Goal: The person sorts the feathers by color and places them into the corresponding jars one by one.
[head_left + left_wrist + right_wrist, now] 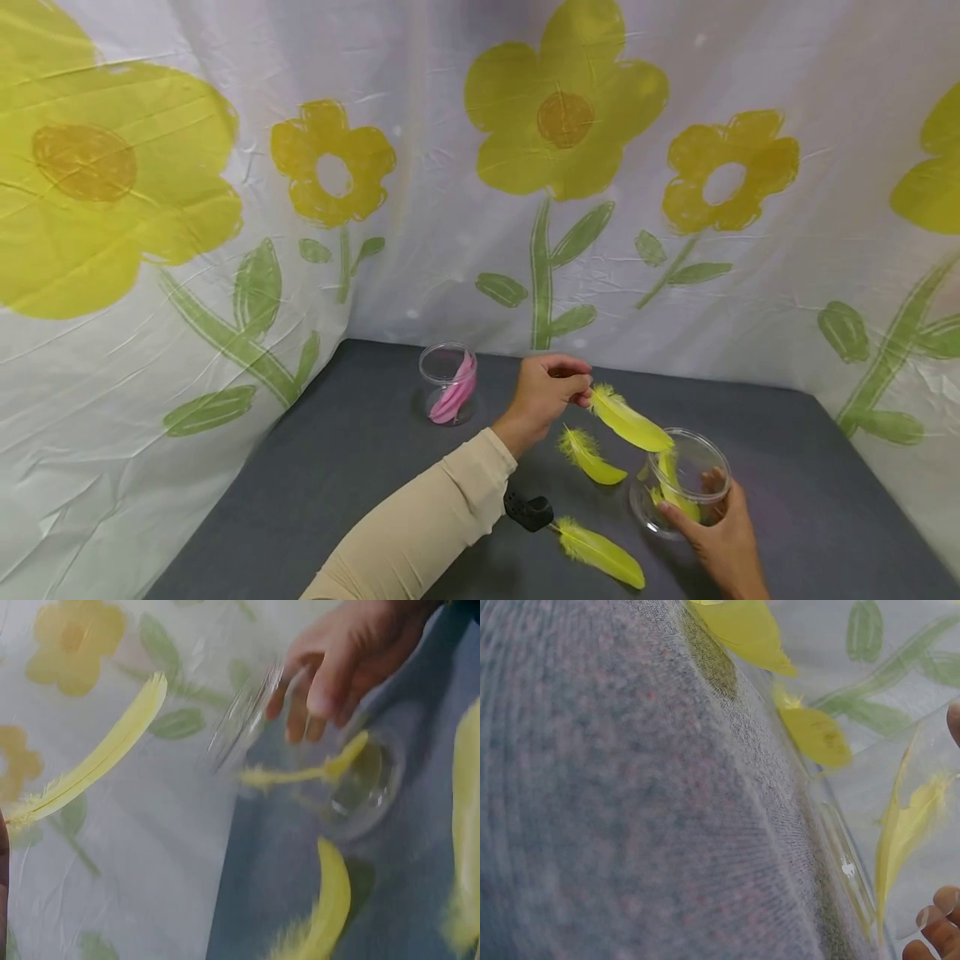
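My left hand (542, 393) pinches a yellow feather (630, 423) by its fluffy end, and the feather's broad tip reaches the rim of a clear round jar (716, 477). Around that jar's right side my right hand (726, 533) curls, with the thumb in front. Inside the jar stands yellow feather material (907, 832), seen through the wall in the right wrist view. Two more yellow feathers lie on the table: one (592, 462) just left of the jar, another (603, 554) nearer the front. The left wrist view shows the held feather (105, 761) whole.
A second clear jar (431, 379) holding pink feathers (456, 392) stands at the back left of the dark table (300, 483). A black band (529, 510) sits at my left wrist. Behind the table hangs a white sheet (420, 275) with yellow flowers.
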The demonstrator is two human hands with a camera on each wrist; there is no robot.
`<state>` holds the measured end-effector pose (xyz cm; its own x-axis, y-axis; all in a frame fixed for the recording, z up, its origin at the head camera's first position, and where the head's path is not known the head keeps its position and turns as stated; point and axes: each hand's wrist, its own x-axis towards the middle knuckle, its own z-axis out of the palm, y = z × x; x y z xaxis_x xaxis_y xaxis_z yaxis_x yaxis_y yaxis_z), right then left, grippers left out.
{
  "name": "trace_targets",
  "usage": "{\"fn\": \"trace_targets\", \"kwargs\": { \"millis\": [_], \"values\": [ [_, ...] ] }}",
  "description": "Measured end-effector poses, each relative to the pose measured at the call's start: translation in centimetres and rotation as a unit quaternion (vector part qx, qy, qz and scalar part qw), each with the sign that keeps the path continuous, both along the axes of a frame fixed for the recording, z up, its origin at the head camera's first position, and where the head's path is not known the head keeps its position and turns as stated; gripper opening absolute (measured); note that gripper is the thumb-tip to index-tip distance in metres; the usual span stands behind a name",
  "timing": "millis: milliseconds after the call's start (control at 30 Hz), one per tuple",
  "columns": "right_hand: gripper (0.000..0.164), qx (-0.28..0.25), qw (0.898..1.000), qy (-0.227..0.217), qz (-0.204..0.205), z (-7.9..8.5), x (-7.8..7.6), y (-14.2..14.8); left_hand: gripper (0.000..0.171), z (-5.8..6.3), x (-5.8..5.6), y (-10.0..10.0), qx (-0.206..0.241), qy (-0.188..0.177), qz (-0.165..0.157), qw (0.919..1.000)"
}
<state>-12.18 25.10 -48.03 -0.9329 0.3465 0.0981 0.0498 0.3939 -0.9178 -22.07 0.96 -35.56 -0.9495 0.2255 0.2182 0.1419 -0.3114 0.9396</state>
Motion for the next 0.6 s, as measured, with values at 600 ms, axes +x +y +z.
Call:
{"fn": "trace_targets", "kwargs": {
  "millis": [600],
  "values": [
    [0.109, 0.005, 1.0, -0.015, 0.011, -0.1, 0.1, 0.1, 0.013, -2.3, 1.8, 6.1, -0.04, -0.007, -0.004, 0.9992]
  ]
}}
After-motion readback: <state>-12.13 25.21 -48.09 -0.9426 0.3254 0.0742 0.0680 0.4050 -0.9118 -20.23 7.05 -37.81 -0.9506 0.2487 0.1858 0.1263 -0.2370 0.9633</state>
